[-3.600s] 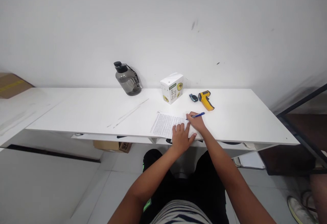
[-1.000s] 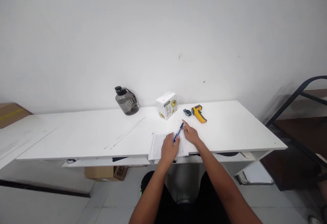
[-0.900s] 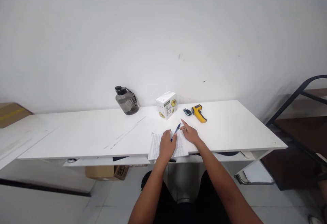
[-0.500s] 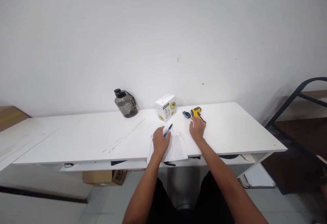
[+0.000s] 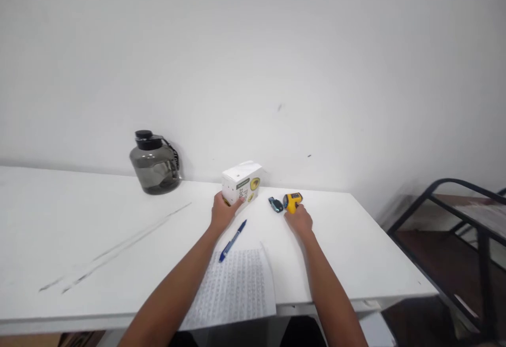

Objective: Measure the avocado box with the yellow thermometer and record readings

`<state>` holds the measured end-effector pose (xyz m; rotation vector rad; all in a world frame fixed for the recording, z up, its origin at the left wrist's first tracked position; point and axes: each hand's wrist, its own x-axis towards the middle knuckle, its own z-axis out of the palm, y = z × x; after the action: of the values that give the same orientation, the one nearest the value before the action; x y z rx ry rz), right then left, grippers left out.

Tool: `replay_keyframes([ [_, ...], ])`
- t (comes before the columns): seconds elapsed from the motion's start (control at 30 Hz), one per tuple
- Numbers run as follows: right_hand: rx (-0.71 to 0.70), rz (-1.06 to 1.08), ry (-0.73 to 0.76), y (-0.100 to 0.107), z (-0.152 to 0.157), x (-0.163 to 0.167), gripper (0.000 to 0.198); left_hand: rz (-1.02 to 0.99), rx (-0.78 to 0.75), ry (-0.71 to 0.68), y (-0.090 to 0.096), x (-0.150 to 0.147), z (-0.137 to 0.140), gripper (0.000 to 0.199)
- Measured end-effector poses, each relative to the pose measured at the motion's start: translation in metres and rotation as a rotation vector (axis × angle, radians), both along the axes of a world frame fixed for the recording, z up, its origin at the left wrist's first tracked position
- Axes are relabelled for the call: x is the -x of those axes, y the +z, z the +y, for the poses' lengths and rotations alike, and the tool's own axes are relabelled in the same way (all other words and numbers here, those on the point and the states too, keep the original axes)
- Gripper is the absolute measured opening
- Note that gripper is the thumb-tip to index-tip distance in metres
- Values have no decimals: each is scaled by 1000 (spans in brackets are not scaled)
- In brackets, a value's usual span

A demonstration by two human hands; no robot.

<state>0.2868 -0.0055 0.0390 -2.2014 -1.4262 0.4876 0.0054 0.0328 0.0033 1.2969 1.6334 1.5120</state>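
Our left hand (image 5: 223, 212) clasps the box (image 5: 241, 174), our right hand (image 5: 300, 222) the thermometer (image 5: 292, 202); pen (image 5: 233, 241) and paper (image 5: 239, 286) lie nearer us.

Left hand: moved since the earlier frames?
Yes: the left hand has moved from the paper toward the wall, and now grasps the white box.

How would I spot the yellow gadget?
On the white table, look right of the avocado-printed box. The yellow gun-shaped gadget is in the right hand. Its colour sets it apart from the small dark item beside it.
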Motion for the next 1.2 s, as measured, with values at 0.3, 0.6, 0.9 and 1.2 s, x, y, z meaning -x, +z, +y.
replay_keyframes([
  [0.3,-446,599,462,1,-29,14,34,-315,-156,-131,5,-1,-7,51],
  [0.6,-365,530,544,-11,-37,43,42,-161,-244,-98,0,-2,-8,66],
  [0.9,-443,397,547,-4,-38,46,42,-79,-310,-196,-5,-2,-11,77],
  [1.2,-424,261,536,-9,-37,45,49,-50,-324,-201,-7,0,-11,77],
])
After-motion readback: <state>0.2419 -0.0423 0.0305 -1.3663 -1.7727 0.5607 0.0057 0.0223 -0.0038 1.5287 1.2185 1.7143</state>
